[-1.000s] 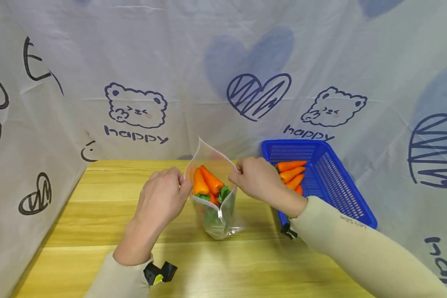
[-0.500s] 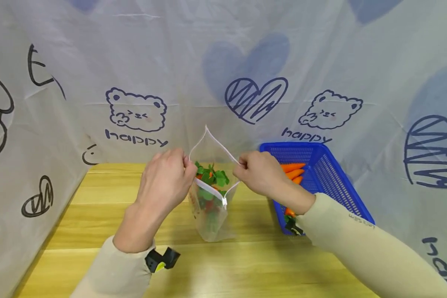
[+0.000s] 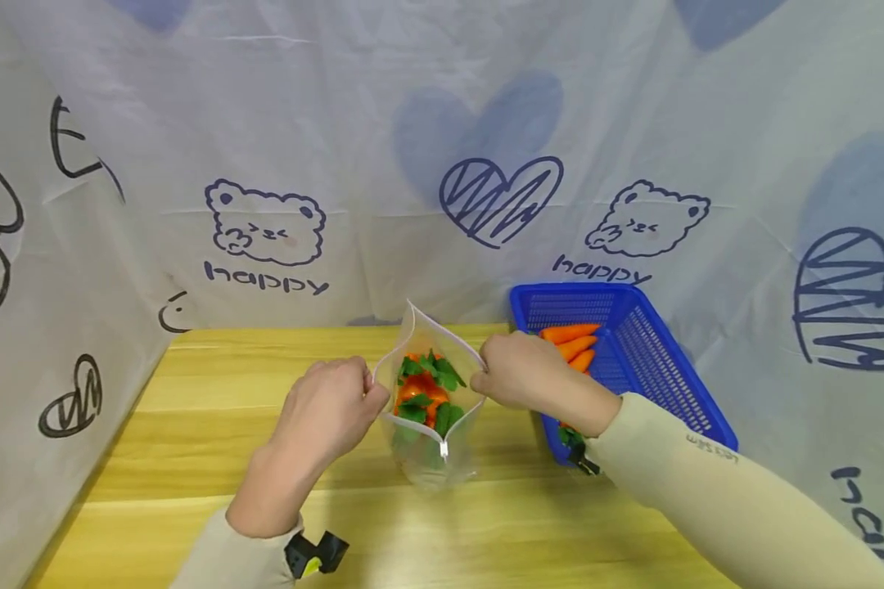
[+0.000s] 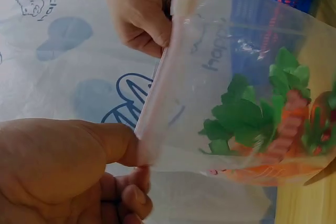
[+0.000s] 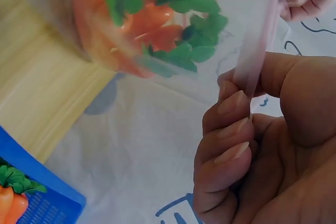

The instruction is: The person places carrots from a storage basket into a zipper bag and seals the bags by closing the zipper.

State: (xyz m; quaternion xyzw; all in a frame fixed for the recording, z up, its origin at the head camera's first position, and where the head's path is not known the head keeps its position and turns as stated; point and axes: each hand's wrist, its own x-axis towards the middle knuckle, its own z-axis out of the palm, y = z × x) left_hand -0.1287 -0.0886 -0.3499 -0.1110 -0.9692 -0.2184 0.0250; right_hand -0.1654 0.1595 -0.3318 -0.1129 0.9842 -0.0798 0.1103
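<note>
Clear zip bag of carrots stands upright between left hand and right hand, each pinching one rim side, mouth spread.

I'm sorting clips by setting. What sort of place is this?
Likely a makeshift recording booth, not a kitchen: a printed sheet walls in a wooden table, where both hands hold a clear bag of toy-like carrots beside a blue basket.
</note>
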